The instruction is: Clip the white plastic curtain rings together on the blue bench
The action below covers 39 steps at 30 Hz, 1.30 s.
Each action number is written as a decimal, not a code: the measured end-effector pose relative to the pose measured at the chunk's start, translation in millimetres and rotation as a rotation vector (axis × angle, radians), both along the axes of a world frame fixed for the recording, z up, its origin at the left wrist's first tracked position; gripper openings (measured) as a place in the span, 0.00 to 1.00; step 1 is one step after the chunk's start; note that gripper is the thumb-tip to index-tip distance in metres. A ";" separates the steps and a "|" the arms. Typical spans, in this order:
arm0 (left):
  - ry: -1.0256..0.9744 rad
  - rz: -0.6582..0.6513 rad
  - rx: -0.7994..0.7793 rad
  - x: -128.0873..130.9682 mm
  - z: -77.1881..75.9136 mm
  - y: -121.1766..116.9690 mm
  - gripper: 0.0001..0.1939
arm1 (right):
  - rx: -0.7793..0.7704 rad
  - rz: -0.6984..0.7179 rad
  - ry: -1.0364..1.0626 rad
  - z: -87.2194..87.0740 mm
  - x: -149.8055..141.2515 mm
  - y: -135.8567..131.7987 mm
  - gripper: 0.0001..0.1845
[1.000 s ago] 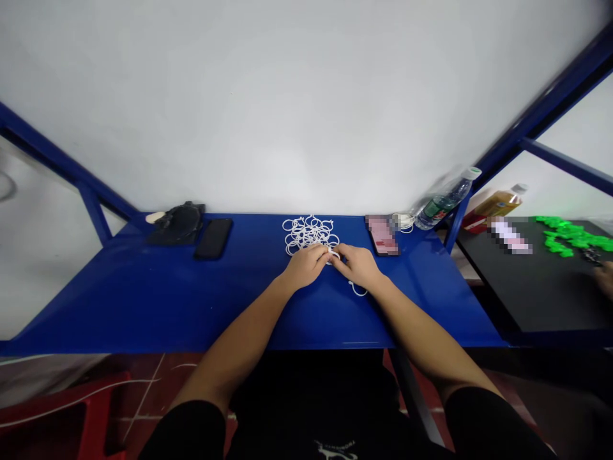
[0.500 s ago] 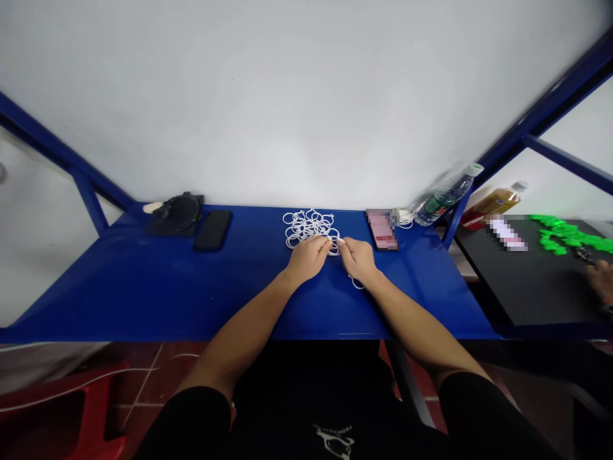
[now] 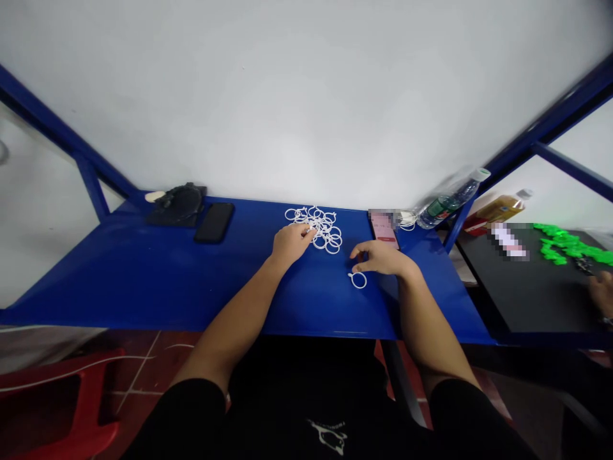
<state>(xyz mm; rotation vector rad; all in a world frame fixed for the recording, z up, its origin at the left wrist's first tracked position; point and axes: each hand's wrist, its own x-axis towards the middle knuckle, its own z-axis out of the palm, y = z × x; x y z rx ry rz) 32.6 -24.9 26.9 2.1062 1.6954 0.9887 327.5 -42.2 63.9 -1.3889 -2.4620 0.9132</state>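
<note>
Hands (left (image 3: 288, 242), right (image 3: 380, 258)) touch white rings (image 3: 322, 228).

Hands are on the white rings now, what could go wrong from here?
1. The left hand reaches into the tangled ring pile; linked rings may drag along.
2. The single ring lies loose beside the right hand; a nudge might slide it toward the table edge.

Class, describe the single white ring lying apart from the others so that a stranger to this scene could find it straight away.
Start at the long blue metal table against the white wall. Near its middle sits a pile of white plastic rings, touched by the left hand. The lone white plastic ring lies nearer the front edge, just below the right hand, separate from the pile.
</note>
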 end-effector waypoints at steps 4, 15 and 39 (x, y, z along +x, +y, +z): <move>-0.054 0.033 -0.034 0.4 -3.1 1.7 0.14 | -0.059 0.095 -0.143 -4.0 -10.6 -3.4 0.08; 0.075 -0.512 -0.014 28.0 5.9 -32.4 0.15 | 0.301 -0.094 0.116 -9.5 -49.8 -14.5 0.03; -0.472 -0.521 -0.174 34.2 11.3 -31.9 0.23 | 0.427 -0.184 0.252 -24.8 -55.7 -4.5 0.27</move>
